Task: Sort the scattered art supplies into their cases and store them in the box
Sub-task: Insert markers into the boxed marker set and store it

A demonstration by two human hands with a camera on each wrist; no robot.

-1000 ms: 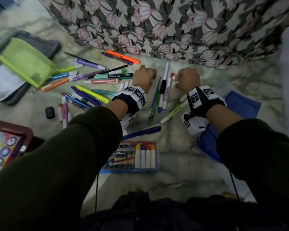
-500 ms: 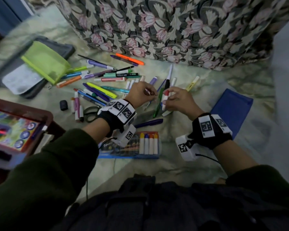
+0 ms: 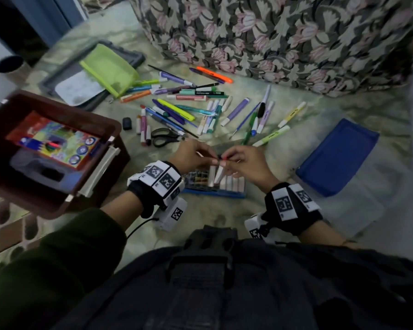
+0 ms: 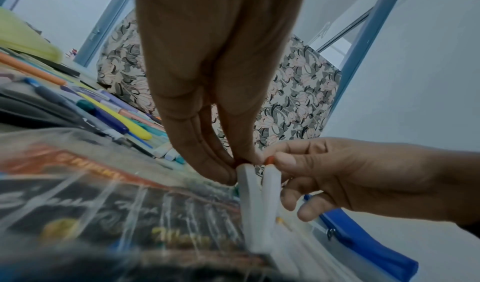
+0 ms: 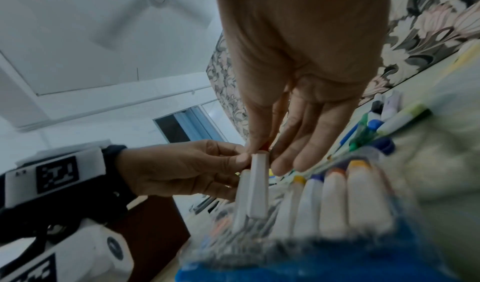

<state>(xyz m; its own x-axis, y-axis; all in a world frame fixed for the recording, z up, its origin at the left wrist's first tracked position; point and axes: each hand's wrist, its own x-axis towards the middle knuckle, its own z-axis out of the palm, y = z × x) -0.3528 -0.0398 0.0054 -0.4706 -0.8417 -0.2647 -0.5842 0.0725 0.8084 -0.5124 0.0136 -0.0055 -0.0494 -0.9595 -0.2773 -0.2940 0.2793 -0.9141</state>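
Note:
A clear marker case (image 3: 215, 184) with a blue base lies on the floor in front of me, white markers in its right half. My left hand (image 3: 196, 154) pinches the top of one white marker (image 4: 249, 200) and my right hand (image 3: 241, 160) pinches a red-tipped white marker (image 4: 271, 186) beside it; both stand upright over the case. The wrist views show the two markers (image 5: 253, 186) side by side, lower ends at the case (image 5: 324, 200). Loose pens and highlighters (image 3: 188, 108) lie scattered beyond. The brown box (image 3: 100, 163) stands at left.
A green zip pouch (image 3: 110, 67) rests on a grey tray (image 3: 57, 75) at far left. Black scissors (image 3: 165, 136) lie near the pens. A blue case (image 3: 336, 156) sits at right. A floral-covered sofa (image 3: 272, 36) bounds the far side. The box holds a colourful pencil pack (image 3: 53, 139).
Both hands drew back from the pen pile toward me, each carrying a white marker, and now hold them upright over the marker case. The head view swung left, showing the brown box.

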